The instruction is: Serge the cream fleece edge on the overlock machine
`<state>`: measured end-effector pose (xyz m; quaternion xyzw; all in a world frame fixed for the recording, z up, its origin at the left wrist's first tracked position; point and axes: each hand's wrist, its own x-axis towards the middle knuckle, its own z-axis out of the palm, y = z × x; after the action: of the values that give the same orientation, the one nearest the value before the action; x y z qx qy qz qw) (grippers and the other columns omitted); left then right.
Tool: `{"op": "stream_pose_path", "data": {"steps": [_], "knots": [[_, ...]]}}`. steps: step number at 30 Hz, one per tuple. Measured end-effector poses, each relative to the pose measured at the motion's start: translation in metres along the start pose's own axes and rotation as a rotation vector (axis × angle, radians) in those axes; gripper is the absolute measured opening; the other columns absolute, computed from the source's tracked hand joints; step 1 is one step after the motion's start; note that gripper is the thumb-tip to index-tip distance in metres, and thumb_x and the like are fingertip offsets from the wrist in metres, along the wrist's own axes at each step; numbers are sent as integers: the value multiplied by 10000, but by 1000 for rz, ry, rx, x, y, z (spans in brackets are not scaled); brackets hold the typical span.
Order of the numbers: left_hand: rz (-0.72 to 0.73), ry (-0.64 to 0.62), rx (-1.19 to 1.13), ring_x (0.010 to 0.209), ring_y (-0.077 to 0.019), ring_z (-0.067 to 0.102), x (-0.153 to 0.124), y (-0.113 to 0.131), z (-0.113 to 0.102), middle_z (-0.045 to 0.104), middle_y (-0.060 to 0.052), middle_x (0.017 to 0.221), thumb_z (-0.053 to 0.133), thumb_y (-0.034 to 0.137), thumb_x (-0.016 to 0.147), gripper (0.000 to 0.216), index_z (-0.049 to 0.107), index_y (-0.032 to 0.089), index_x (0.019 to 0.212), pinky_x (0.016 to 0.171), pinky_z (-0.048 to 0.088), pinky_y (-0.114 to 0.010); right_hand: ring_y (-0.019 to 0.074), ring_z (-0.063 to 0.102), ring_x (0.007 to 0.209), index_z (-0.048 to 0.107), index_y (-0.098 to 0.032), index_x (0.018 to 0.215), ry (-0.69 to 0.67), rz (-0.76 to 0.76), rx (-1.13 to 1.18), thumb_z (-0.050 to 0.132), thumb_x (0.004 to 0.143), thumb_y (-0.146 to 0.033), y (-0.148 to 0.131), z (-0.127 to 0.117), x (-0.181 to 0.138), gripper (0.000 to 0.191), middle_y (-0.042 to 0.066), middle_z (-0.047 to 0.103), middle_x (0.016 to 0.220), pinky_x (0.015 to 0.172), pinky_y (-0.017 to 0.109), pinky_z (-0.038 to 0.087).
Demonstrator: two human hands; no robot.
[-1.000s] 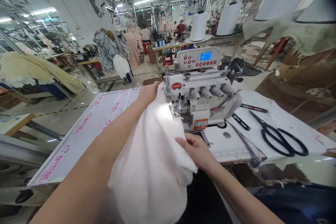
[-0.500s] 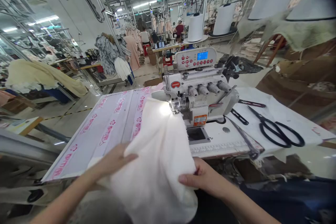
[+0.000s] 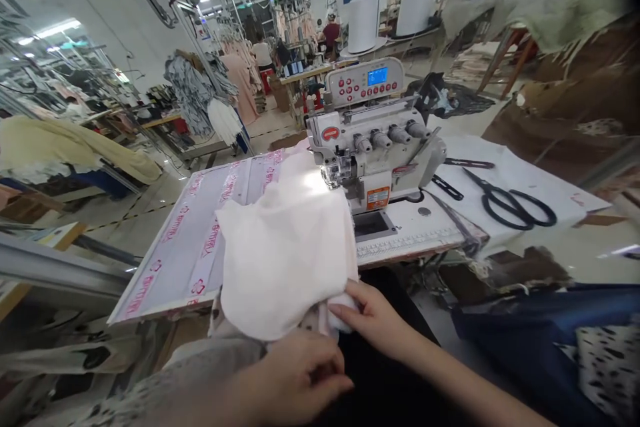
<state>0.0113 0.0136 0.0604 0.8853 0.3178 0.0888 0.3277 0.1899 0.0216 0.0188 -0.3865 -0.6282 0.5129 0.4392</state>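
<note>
A white piece of fabric [image 3: 285, 240] lies folded over the front edge of the sewing table [image 3: 200, 247], its far end under the foot of the white overlock machine [image 3: 373, 147]. My right hand [image 3: 373, 317] pinches the fabric's lower right corner just below the table edge. My left hand [image 3: 300, 373] is curled at the fabric's bottom hem, fingers closed on the cloth close to my body.
Black scissors [image 3: 515, 203] and dark tools lie on the white cloth right of the machine. Large thread cones [image 3: 363, 23] stand behind it. Garment racks and other workers fill the hall beyond. Dark blue and spotted fabric [image 3: 575, 340] lies at lower right.
My left hand left the machine's side and came down to the fabric's bottom hem. The fabric was pulled back and folded over the table edge. The view tilted downward.
</note>
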Motion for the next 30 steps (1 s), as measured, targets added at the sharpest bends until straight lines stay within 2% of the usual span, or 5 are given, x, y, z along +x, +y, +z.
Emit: {"op": "stream_pose_path", "data": {"steps": [9,14,19,25,30], "knots": [[-182,965,381,1204,-289,333,16,-65,-6,373,-172,1274,594,331,746,631,311,146,1279,1004,278,-484,217,243,1311,157,-227,1380,370,70,48,564,771,-312,15,15,-4,738,85,235,1441,1075,394,219],[-269,1060,216,1334,-268,65,76,-86,-47,106,-180,1434,566,428,759,807,135,116,1366,1089,104,-435,228,295,1284,189,-232,1371,415,92,190,599,744,-360,18,9,-5,760,88,288,1419,1059,421,254],[-384,968,-245,931,-198,546,104,-117,-87,593,-84,1011,531,463,752,486,495,149,1120,859,420,-335,261,581,923,604,-136,1009,140,218,271,618,702,-445,18,-1,-12,436,92,652,1000,848,411,449],[-441,1061,-281,593,-122,494,78,-134,-129,565,-2,654,559,320,677,191,561,136,730,593,412,-233,208,590,727,641,-110,753,-32,255,190,578,724,-482,19,-2,-15,379,47,661,745,712,324,464],[-272,1062,-402,515,-91,457,13,-65,-169,551,11,635,549,444,690,314,551,150,799,505,383,-191,210,601,819,641,-108,894,-219,265,333,581,734,-471,7,5,-23,401,57,668,855,765,320,471]]}}
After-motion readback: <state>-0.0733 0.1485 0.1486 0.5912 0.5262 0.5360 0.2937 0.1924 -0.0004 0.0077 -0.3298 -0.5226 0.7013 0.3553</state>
